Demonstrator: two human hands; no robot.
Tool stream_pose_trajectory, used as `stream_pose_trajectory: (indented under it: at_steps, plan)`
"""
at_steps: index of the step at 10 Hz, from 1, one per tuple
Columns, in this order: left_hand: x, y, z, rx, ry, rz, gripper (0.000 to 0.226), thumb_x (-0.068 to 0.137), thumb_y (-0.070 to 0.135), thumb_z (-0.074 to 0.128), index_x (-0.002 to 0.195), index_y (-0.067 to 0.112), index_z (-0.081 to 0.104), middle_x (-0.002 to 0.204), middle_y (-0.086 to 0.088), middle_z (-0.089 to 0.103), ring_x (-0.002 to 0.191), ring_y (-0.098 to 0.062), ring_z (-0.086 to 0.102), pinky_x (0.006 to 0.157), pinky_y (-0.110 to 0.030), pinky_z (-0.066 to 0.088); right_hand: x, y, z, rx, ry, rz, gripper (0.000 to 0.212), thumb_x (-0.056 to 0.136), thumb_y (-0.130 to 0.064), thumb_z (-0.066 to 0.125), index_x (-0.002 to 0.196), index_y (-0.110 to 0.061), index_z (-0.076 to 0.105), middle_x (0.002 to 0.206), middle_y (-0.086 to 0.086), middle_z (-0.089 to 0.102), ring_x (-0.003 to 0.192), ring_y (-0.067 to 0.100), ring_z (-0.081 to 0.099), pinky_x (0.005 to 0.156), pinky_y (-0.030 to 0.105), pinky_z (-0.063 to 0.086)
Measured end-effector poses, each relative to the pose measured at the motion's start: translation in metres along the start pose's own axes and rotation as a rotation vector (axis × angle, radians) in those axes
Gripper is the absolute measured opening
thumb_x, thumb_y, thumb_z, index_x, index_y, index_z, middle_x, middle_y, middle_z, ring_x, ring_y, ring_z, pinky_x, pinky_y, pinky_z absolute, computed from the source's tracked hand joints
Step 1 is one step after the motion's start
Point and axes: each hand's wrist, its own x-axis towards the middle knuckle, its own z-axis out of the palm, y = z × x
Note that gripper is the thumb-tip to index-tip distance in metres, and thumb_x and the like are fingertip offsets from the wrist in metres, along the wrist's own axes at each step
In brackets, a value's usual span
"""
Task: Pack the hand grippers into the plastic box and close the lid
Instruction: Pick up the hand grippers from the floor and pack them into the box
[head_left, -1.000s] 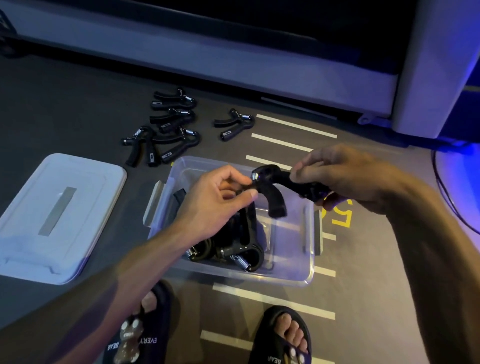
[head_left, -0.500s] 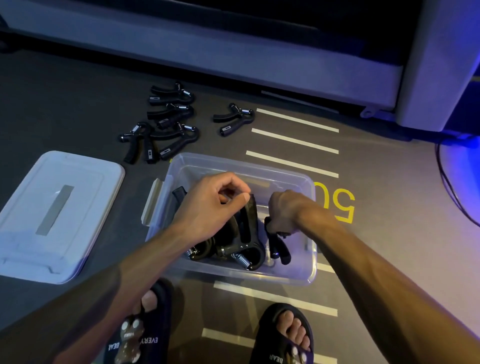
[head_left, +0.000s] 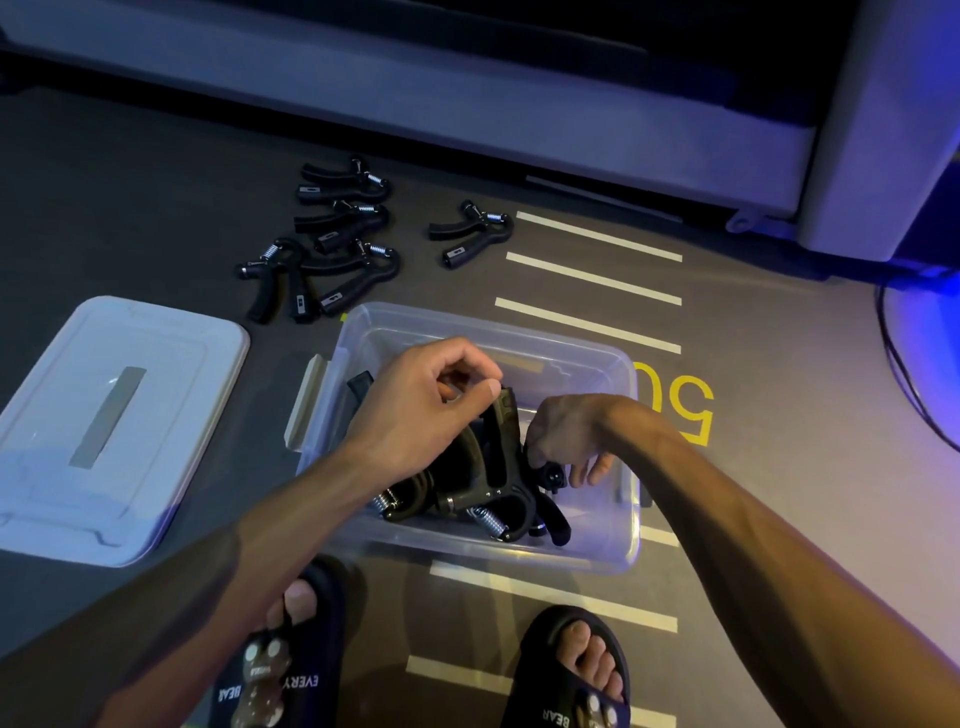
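Both my hands are down in the clear plastic box (head_left: 621, 364). My left hand (head_left: 421, 410) hovers with fingers curled, thumb meeting fingertips, pinching nothing I can see. My right hand (head_left: 566, 436) has its fingers round a black hand gripper (head_left: 550, 512) at the box's right side, beside the packed grippers (head_left: 467, 488). Five loose grippers (head_left: 337, 228) lie far left; the lid (head_left: 109, 421) sits left.

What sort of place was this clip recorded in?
Probably a gym or fitness studio: dark matted floor with white distance stripes and a yellow number, and spring hand grippers laid out beside a clear plastic box.
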Motion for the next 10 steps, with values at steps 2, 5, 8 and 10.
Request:
stream_pose_trajectory:
  at_steps: [2, 5, 8, 10]
  plan:
    - [0.0005, -0.0001, -0.0006, 0.015, -0.001, -0.001, 0.008, 0.091, 0.017, 0.073, 0.089, 0.024, 0.073, 0.088, 0.004, 0.074, 0.084, -0.015, 0.069, 0.079, -0.041, 0.056, -0.0008, 0.0003, 0.0004, 0.034, -0.052, 0.027, 0.03, 0.093, -0.023, 0.054, 0.111, -0.004, 0.069, 0.105, 0.014, 0.074, 0.067, 0.022, 0.07, 0.067, 0.033, 0.061]
    - [0.0008, -0.0022, -0.0005, 0.029, -0.009, -0.006, 0.009, 0.091, 0.018, 0.073, 0.088, 0.027, 0.072, 0.087, 0.005, 0.073, 0.083, -0.014, 0.069, 0.079, -0.039, 0.057, -0.0037, -0.0031, -0.0056, 0.061, -0.053, 0.006, 0.03, 0.093, -0.025, 0.054, 0.099, -0.003, 0.073, 0.081, 0.008, 0.077, 0.066, 0.017, 0.067, 0.065, 0.027, 0.056]
    - [-0.0001, -0.0011, -0.001, 0.027, -0.009, -0.01, 0.007, 0.091, 0.018, 0.073, 0.09, 0.025, 0.073, 0.088, 0.006, 0.074, 0.085, -0.013, 0.069, 0.081, -0.04, 0.057, -0.0033, -0.0043, -0.0054, 0.126, -0.082, -0.004, 0.023, 0.094, -0.023, 0.055, 0.087, -0.007, 0.07, 0.085, 0.012, 0.077, 0.062, 0.016, 0.059, 0.057, 0.023, 0.049]
    - [0.0008, -0.0025, -0.0016, 0.032, -0.007, -0.013, 0.007, 0.091, 0.018, 0.073, 0.089, 0.026, 0.073, 0.089, 0.007, 0.074, 0.085, -0.013, 0.069, 0.081, -0.04, 0.057, -0.0038, -0.0083, -0.0056, 0.064, -0.13, 0.052, 0.035, 0.098, -0.031, 0.042, 0.099, -0.009, 0.068, 0.092, 0.013, 0.078, 0.07, 0.021, 0.063, 0.071, 0.029, 0.051]
